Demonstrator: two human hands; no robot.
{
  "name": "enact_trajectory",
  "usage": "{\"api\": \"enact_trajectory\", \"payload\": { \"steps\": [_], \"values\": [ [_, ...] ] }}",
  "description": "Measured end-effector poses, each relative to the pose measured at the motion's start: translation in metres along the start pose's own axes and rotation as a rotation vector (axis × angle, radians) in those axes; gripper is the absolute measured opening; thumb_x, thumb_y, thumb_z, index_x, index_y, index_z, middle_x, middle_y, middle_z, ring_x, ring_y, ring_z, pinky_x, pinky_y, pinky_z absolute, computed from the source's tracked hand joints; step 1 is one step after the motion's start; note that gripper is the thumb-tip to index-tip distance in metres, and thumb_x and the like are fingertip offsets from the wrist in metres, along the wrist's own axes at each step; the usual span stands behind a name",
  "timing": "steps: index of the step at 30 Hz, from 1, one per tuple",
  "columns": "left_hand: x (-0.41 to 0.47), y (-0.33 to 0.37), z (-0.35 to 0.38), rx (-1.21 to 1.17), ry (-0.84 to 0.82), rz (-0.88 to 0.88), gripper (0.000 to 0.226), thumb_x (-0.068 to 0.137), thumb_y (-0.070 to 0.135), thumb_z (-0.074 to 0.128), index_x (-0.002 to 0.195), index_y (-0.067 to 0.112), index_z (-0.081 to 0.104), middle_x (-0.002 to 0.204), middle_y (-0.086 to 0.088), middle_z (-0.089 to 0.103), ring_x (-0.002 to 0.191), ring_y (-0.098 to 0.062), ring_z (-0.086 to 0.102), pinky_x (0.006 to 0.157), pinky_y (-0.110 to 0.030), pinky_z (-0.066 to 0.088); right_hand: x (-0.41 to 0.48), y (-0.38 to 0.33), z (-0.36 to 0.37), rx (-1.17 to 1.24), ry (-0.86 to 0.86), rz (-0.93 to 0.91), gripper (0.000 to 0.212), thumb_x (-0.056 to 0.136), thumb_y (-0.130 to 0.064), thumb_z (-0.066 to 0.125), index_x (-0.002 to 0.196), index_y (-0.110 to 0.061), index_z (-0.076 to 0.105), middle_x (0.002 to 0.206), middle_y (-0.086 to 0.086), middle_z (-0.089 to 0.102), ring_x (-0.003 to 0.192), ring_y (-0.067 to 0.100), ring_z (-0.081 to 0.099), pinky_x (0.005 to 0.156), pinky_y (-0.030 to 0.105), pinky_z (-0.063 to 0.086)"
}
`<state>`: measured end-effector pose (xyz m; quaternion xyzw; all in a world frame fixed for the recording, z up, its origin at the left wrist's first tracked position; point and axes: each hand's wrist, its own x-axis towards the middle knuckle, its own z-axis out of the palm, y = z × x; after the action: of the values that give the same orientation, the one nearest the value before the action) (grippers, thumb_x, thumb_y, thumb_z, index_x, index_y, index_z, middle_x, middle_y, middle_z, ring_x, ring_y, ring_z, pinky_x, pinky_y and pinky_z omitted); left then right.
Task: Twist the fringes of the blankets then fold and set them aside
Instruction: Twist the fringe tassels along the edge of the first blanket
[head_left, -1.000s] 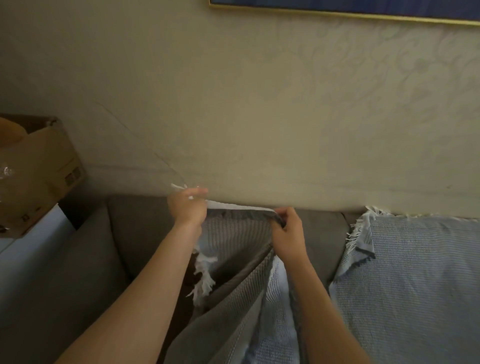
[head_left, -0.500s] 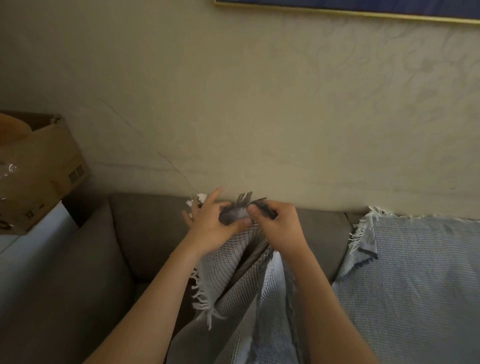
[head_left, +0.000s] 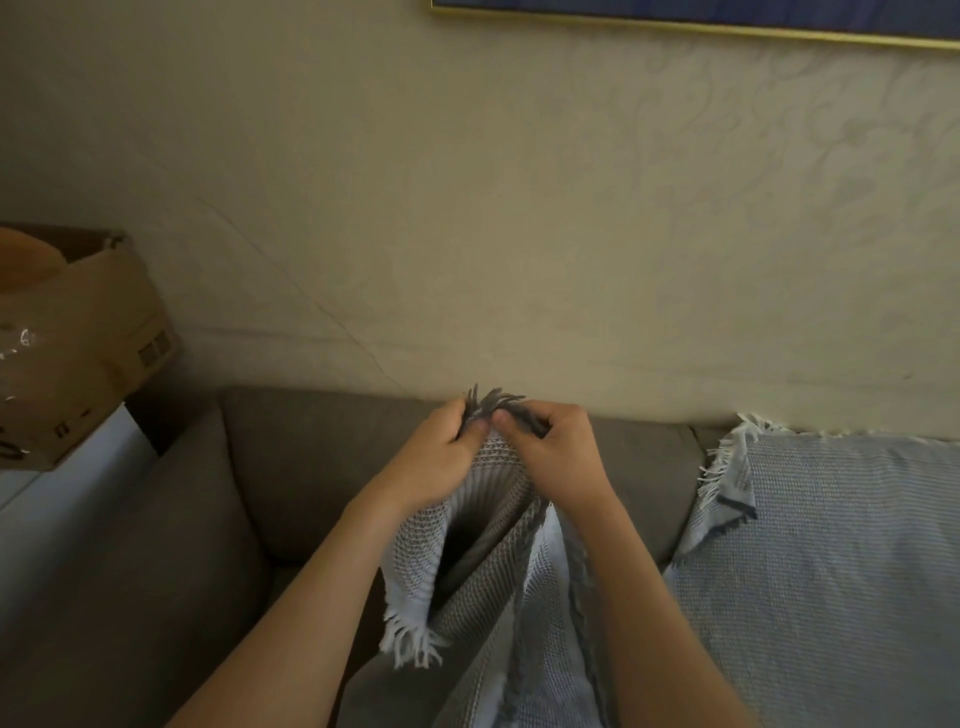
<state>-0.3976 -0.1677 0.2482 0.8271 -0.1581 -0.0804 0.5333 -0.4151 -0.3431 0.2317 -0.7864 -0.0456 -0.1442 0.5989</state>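
I hold a grey and pale blue woven blanket (head_left: 498, 597) up in front of me over the sofa. My left hand (head_left: 441, 457) and my right hand (head_left: 553, 452) meet at its top edge, thumbs together, pinching a tuft of dark grey fringe (head_left: 493, 402) that sticks up between them. A white fringe (head_left: 410, 642) hangs from a lower corner under my left forearm. A second pale blue blanket (head_left: 831, 561) with white fringe lies spread over the sofa on the right.
The grey sofa (head_left: 311, 467) stands against a patterned beige wall (head_left: 519, 208). A cardboard box (head_left: 88, 338) sits on a white surface at the left. A gold picture frame edge (head_left: 675, 26) runs along the top.
My hands, held apart along the blanket's top edge a second ago, have come together. They now pinch one dark tuft of fringe, and the blanket hangs bunched below them.
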Motion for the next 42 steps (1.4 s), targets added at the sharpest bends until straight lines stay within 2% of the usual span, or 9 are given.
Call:
{"api": "enact_trajectory", "payload": {
  "steps": [5, 8, 11, 17, 25, 28, 31, 37, 42],
  "values": [
    [-0.002, 0.002, -0.005, -0.147, -0.038, 0.075, 0.024, 0.103, 0.042, 0.062, 0.122, 0.030, 0.072, 0.117, -0.010, 0.076, 0.114, -0.032, 0.070, 0.103, -0.059, 0.054, -0.003, -0.003, 0.001, 0.088, 0.032, 0.021, 0.012, 0.097, -0.022, 0.076, 0.093, -0.011, 0.079, 0.086, 0.020, 0.075, 0.082, 0.042, 0.069, 0.074, 0.051, 0.057],
    [0.000, -0.002, -0.008, -0.141, 0.014, 0.142, 0.025, 0.097, 0.043, 0.069, 0.112, 0.023, 0.076, 0.105, -0.022, 0.074, 0.099, -0.047, 0.069, 0.090, -0.063, 0.054, -0.003, -0.003, 0.001, 0.102, 0.027, 0.021, 0.016, 0.098, -0.023, 0.075, 0.090, -0.009, 0.076, 0.080, 0.018, 0.070, 0.069, 0.019, 0.061, 0.066, 0.037, 0.050],
    [0.002, -0.003, -0.010, -0.100, 0.068, 0.182, 0.021, 0.099, 0.037, 0.073, 0.095, 0.016, 0.074, 0.081, -0.017, 0.069, 0.071, -0.024, 0.059, 0.066, -0.048, 0.048, -0.002, -0.003, 0.000, 0.097, 0.035, 0.006, 0.013, 0.099, -0.022, 0.073, 0.091, -0.012, 0.077, 0.075, 0.004, 0.072, 0.070, 0.007, 0.061, 0.066, 0.027, 0.051],
    [0.003, 0.001, -0.016, 0.110, 0.099, 0.307, 0.035, 0.100, 0.035, 0.073, 0.077, 0.013, 0.058, 0.063, 0.007, 0.047, 0.058, -0.004, 0.041, 0.054, -0.024, 0.030, -0.003, 0.002, 0.001, -0.004, 0.040, -0.046, 0.026, 0.099, -0.041, 0.072, 0.108, -0.018, 0.080, 0.094, -0.003, 0.081, 0.092, 0.015, 0.076, 0.083, 0.043, 0.062],
    [0.009, -0.003, -0.001, 0.199, 0.069, 0.169, 0.032, 0.112, 0.041, 0.043, 0.102, 0.014, 0.057, 0.092, -0.009, 0.066, 0.080, -0.018, 0.063, 0.071, -0.042, 0.054, -0.007, 0.012, 0.006, 0.134, -0.044, 0.026, 0.017, 0.099, -0.025, 0.074, 0.089, -0.011, 0.073, 0.074, -0.005, 0.069, 0.068, 0.008, 0.059, 0.062, 0.025, 0.049],
    [0.006, -0.005, -0.010, 0.167, -0.081, 0.080, 0.023, 0.098, 0.048, 0.069, 0.109, 0.027, 0.066, 0.099, 0.010, 0.073, 0.089, -0.001, 0.069, 0.074, -0.026, 0.056, -0.016, 0.029, 0.006, 0.210, -0.074, 0.089, 0.011, 0.097, -0.017, 0.076, 0.100, -0.006, 0.074, 0.093, 0.015, 0.077, 0.085, 0.021, 0.071, 0.076, 0.040, 0.057],
    [0.009, -0.010, -0.018, 0.459, -0.193, 0.105, 0.033, 0.084, 0.040, 0.087, 0.108, 0.021, 0.074, 0.100, 0.008, 0.075, 0.090, -0.005, 0.070, 0.074, -0.031, 0.056, -0.028, 0.044, 0.013, 0.222, -0.082, 0.143, 0.008, 0.094, -0.004, 0.076, 0.100, -0.001, 0.071, 0.093, 0.013, 0.078, 0.085, 0.016, 0.072, 0.075, 0.031, 0.057],
    [0.022, -0.013, -0.010, 0.610, -0.047, 0.151, 0.031, 0.092, 0.027, 0.081, 0.075, 0.005, 0.069, 0.064, -0.001, 0.063, 0.060, -0.011, 0.057, 0.055, -0.030, 0.039, -0.047, 0.062, 0.026, 0.080, -0.108, 0.212, 0.010, 0.089, -0.004, 0.078, 0.089, -0.009, 0.070, 0.068, -0.010, 0.066, 0.060, 0.003, 0.057, 0.057, 0.022, 0.046],
    [0.031, 0.001, -0.017, 0.503, 0.214, 0.297, 0.012, 0.097, 0.028, 0.076, 0.100, 0.018, 0.081, 0.086, 0.002, 0.077, 0.079, -0.016, 0.070, 0.070, -0.041, 0.057, -0.044, 0.081, 0.030, -0.218, -0.104, 0.303, 0.033, 0.094, -0.026, 0.077, 0.073, -0.016, 0.053, 0.059, -0.007, 0.053, 0.046, -0.001, 0.045, 0.047, 0.015, 0.034]
  ]
}}
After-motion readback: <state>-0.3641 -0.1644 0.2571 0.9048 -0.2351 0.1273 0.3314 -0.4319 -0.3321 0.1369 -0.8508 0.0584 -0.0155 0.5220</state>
